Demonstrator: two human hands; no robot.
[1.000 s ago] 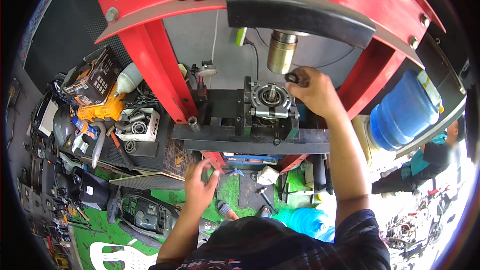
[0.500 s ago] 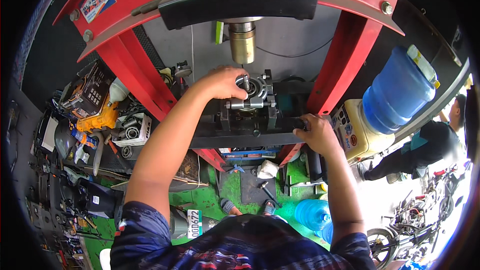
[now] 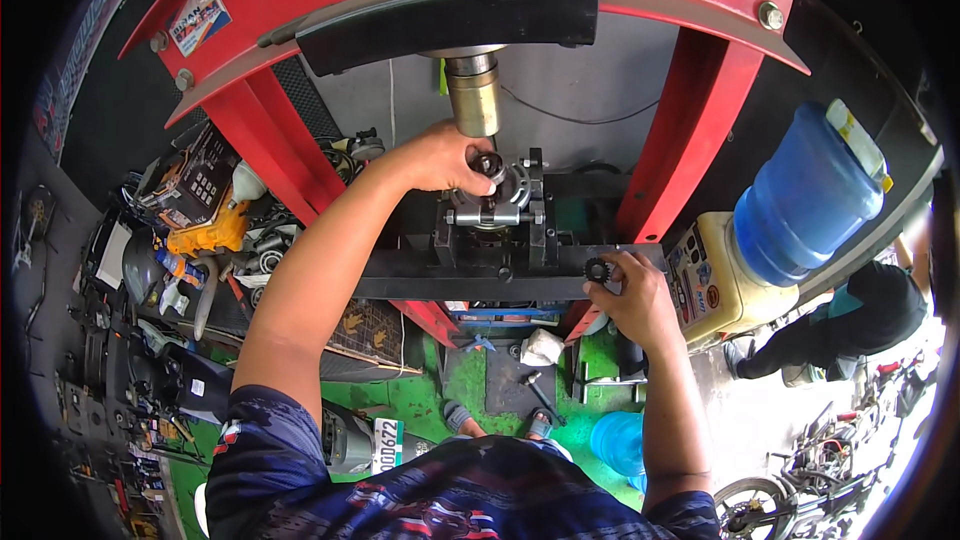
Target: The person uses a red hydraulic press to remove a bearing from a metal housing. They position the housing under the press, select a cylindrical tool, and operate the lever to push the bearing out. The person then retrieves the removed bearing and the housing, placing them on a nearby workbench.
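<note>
My left hand (image 3: 450,162) is closed around a short dark metal cylinder with a ring-shaped end (image 3: 487,165), just below the brass-coloured press ram (image 3: 474,105). Under that cylinder sits a round metal part like a bearing (image 3: 518,180), clamped in a bolted black separator fixture (image 3: 540,230) on the press bed. My right hand (image 3: 638,297) pinches a small black toothed gear (image 3: 597,270) by the front edge of the black press beam (image 3: 440,287). What lies beneath my left fingers is partly hidden.
The red press frame (image 3: 675,140) rises on both sides. On the left, a bench holds a yellow tool (image 3: 210,233) and loose parts. A blue water jug (image 3: 808,185) stands on a cream container (image 3: 705,280) at right. A person (image 3: 860,305) bends over beyond it.
My left hand now has a dark ring-ended cylinder up under the ram, where a thin shaft showed before. My right hand has drawn toward me slightly, turning the gear into plain view.
</note>
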